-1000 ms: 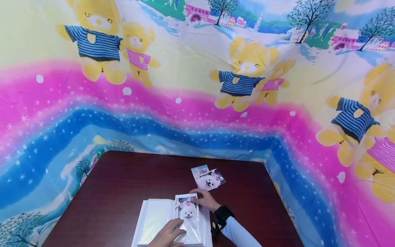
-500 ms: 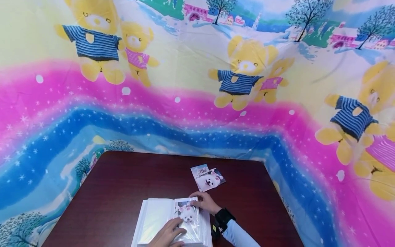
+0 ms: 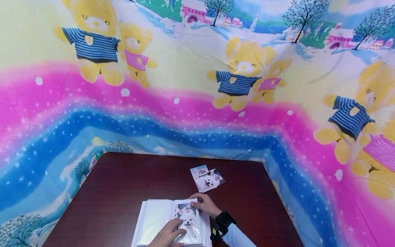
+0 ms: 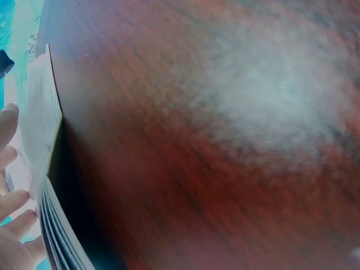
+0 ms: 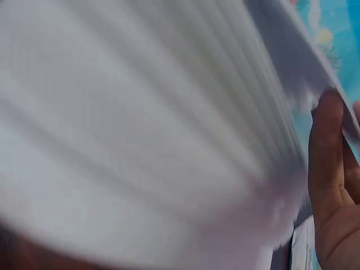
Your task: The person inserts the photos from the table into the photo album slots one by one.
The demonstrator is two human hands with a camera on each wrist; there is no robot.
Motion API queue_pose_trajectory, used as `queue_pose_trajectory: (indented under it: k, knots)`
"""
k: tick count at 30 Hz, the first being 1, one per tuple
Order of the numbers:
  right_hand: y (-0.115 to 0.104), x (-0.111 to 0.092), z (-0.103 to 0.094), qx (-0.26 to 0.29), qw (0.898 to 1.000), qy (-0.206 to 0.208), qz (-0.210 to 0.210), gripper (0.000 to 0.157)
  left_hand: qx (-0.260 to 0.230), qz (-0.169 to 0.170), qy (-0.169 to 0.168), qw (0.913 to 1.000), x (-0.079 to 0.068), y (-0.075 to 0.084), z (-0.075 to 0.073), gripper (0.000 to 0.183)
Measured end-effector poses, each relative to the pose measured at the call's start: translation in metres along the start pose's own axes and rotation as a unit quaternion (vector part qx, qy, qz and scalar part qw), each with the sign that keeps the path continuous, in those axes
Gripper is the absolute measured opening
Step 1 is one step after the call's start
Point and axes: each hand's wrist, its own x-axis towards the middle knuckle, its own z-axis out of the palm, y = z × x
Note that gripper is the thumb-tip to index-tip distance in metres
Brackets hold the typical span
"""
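Note:
A white photo album (image 3: 155, 218) lies spread on the table, its left page a clear pocket over white. On the right page is a photo (image 3: 187, 216) of a white fluffy dog with pink flowers, seemingly in the clear sleeve. My right hand (image 3: 205, 204) pinches the photo's top right corner; in the right wrist view the thumb (image 5: 327, 129) presses against a thin sheet beside the fanned pages (image 5: 225, 112). My left hand (image 3: 166, 233) lies on the lower part of the album with fingers extended, touching the photo page near its lower left.
Two overlapping photos (image 3: 208, 180), one of a white dog, lie beyond the album on the dark red-brown table (image 3: 148, 175). A printed bear-pattern cloth (image 3: 185, 120) hangs around the table's back and sides. A black band (image 3: 224, 219) circles the right wrist.
The photo has slid down the right page toward me, its top edge now close to the album's top. My right hand has moved down with it; the left hand stays nearly still.

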Motion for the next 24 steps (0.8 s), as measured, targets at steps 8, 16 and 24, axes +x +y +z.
queue_pose_trajectory:
  k: [8,16,24]
  knots:
    - [0.002,-0.006,0.022,0.137,0.986,0.064,0.075,0.05,-0.074,-0.144,-0.098,0.9819,0.012,0.009,-0.021,0.034]
    - [-0.014,-0.01,0.053,0.202,0.976,0.037,0.077,0.052,-0.135,-0.269,-0.082,0.95,0.026,0.006,-0.045,0.03]
    - [-0.021,-0.005,0.082,0.156,0.988,-0.002,-0.002,0.046,-0.147,-0.31,0.011,0.9392,0.033,-0.007,-0.067,0.031]
